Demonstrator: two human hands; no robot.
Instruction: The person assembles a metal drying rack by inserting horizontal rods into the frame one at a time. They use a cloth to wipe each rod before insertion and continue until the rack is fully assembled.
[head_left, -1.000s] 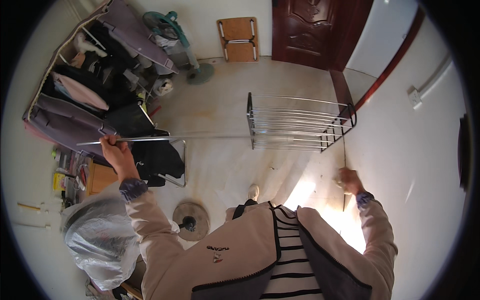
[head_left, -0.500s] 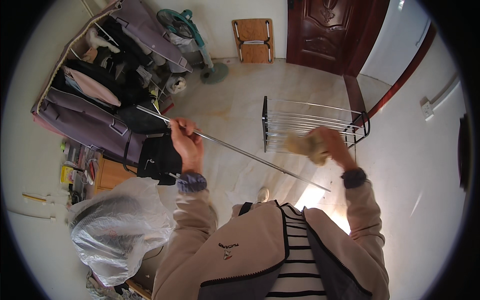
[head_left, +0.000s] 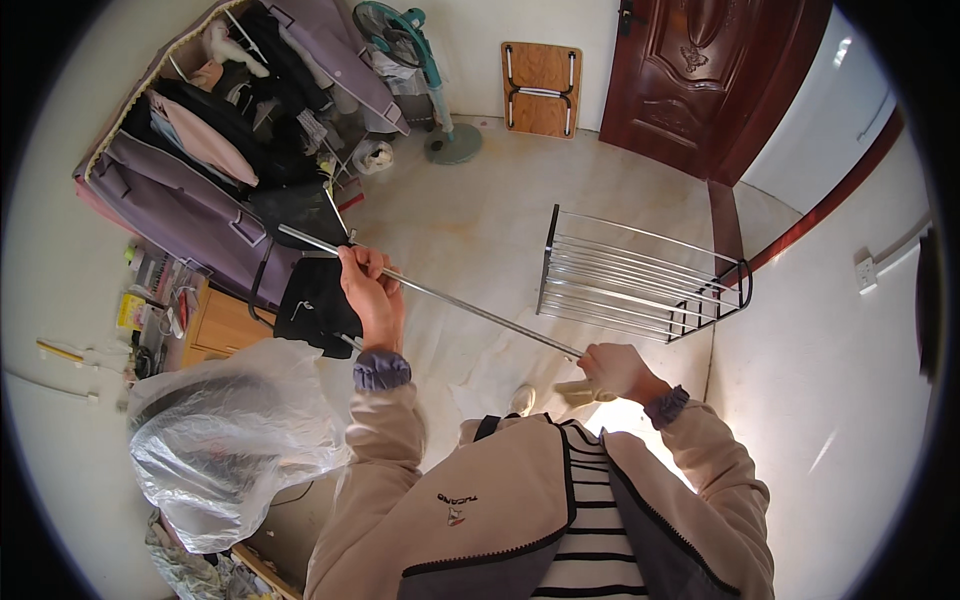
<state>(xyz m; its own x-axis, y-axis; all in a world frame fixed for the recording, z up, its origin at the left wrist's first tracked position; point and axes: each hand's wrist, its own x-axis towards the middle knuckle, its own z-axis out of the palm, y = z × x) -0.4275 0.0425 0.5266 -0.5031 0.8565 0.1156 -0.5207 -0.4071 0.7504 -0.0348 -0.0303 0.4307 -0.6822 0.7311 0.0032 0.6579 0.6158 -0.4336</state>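
A thin silver metal rod slants across in front of me, its far end up to the left and its near end down to the right. My left hand grips it toward the upper end, fingers closed round it. Round the lower end closes my right hand, which also holds a beige cloth that hangs below the fingers. The tip of the rod is hidden in that hand.
A metal rack with black end frames stands on the floor at the right. To the left are an open fabric wardrobe full of clothes, a black chair and a plastic-covered thing. A green fan and folded table stand behind.
My right hand with the cloth has come down and left onto the rod's lower end. My left hand keeps its hold on the rod. The view has shifted slightly.
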